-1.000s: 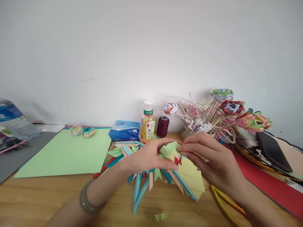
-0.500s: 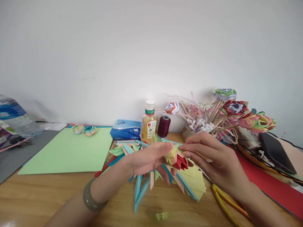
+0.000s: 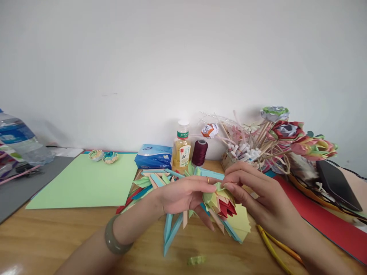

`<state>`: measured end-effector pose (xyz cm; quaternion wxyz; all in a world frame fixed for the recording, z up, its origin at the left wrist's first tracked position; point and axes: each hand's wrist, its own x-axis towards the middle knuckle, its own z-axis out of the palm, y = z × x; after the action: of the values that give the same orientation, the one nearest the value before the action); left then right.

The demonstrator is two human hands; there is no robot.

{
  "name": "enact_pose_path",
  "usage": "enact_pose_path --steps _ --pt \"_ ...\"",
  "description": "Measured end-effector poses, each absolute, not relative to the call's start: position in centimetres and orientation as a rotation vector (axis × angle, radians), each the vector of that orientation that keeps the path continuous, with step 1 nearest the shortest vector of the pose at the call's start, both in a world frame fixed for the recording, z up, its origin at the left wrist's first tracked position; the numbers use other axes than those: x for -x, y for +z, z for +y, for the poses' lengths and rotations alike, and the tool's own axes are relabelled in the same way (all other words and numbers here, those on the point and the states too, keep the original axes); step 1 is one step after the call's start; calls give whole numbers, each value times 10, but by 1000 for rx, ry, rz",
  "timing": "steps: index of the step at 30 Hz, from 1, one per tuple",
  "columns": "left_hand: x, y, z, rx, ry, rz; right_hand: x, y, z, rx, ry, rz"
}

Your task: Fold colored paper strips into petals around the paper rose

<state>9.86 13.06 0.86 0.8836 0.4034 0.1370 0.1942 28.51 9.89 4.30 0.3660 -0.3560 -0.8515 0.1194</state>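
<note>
Closest to me on the wooden surface [image 3: 160, 264] there's a small yellow-green see-through bit [image 3: 196, 260], too blurry for me to name, with a yellow cord [image 3: 268, 250] over to the right, just beside my right forearm. There's a grey-green bangle [image 3: 110, 238] on my left wrist. Main thing is the paper flower [image 3: 220, 202], red in the middle with pale green and yellow outside, up between my two hands over the surface, tilted so the red tips point down and toward me. My left grip [image 3: 182, 196] is holding its left side, thumb at the edge, and my right grip [image 3: 258, 194] is pretty narrow, thumb and fingers pinching the green paper at the top. Under and behind that I've got a messy heap of folded paper strips [image 3: 173, 235], plus yellow paper [image 3: 242, 225] poking out on the right. Off left is a big green sheet [image 3: 83, 187] with two little paper rosettes [image 3: 110, 157] at its far edge. Further back it's a blue tissue pack [image 3: 153, 157], a white-capped drink bottle [image 3: 182, 149], a maroon thread spool [image 3: 200, 152] and a bunch of stemmed paper flowers [image 3: 286, 130], then plain wall [image 3: 183, 57].
</note>
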Motion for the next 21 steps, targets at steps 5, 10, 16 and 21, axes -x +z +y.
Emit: enact_pose_path --steps 5,10,16,21 --pt "-103 9 130 -844 511 291 -284 43 98 932 275 -2131" --pt "-105 15 126 -782 723 350 -284 44 97 1007 184 -1949" --pt "-108 16 119 -908 833 426 -278 43 94 1120 319 -2034" --pt "-110 8 118 -1084 988 433 -278 38 97 1175 342 -2014"
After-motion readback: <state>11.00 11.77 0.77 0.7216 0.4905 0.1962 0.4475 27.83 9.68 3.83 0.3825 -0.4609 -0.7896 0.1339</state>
